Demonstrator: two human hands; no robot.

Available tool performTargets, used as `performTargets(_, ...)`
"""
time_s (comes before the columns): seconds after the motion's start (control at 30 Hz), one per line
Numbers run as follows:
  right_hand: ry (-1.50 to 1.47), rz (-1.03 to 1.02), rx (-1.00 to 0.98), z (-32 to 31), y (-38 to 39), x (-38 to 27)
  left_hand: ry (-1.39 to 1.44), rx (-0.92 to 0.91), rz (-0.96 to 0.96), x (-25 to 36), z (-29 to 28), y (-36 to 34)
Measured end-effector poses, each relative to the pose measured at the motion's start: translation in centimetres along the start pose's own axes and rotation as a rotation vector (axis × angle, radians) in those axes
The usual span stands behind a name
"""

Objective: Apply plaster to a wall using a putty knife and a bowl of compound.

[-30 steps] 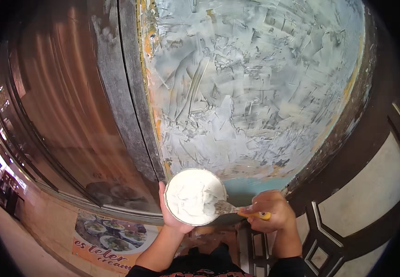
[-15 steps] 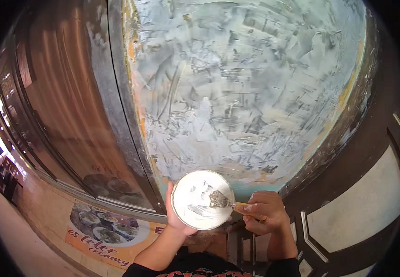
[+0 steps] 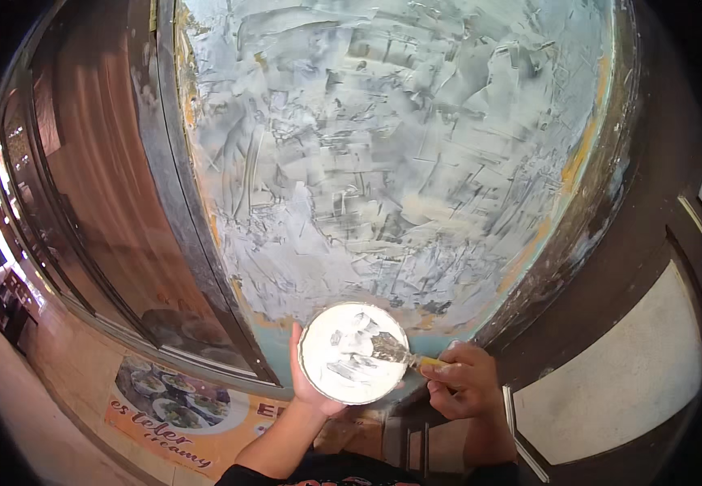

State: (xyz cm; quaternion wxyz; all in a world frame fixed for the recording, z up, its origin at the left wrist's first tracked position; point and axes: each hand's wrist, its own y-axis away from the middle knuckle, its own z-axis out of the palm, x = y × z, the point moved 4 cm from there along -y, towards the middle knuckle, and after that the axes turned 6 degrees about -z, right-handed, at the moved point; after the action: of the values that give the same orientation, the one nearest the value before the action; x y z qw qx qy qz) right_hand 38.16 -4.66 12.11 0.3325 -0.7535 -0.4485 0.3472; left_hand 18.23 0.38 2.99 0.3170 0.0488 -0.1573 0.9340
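Note:
My left hand (image 3: 310,390) cups a round, shallow-looking white tub (image 3: 331,344) from its left and underside, its inner surface smeared with white and grey putty. In my right hand (image 3: 468,381) is a putty knife (image 3: 391,350), gripped by its yellow handle. The blade, coated with paste, lies over the right half of the tub and seems to touch the putty. Beyond both hands rises a wall panel (image 3: 383,170) covered in rough grey-white strokes of putty, with bare blue-green along its lower edge.
A dark frame post (image 3: 181,162) and glass panes with a brown curtain (image 3: 100,178) border the panel on the left. To the right is a dark brown door (image 3: 561,356) with pale inset panels. An orange printed banner (image 3: 165,429) hangs or lies at lower left.
The view has shifted, so the wall panel sits further left in the picture. The putty knife's blade has turned slightly in the tub; both hands keep their holds.

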Motion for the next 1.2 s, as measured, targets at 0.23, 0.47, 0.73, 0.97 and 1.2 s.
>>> performTargets(0.23,-0.041,0.101,-0.141,0.2,3.1,2.6,0.010,0.140,0.064,-1.8,-2.3,-0.8)
performTargets(0.47,-0.014,0.144,-0.252,-0.5,4.0,2.6,-0.072,0.231,0.132,-2.9,-2.8,-0.9)
performTargets(0.73,-0.224,0.252,-0.154,-2.1,5.3,3.1,0.069,-0.002,0.014,-3.6,-2.2,-0.4)
performTargets(0.97,-0.182,0.241,-0.106,-1.8,4.1,2.5,0.140,-0.024,0.054,-3.4,-1.3,-0.2)
performTargets(1.2,0.081,0.179,-0.262,-1.4,1.5,1.1,-0.104,0.231,0.202,-2.4,-0.7,-1.1)
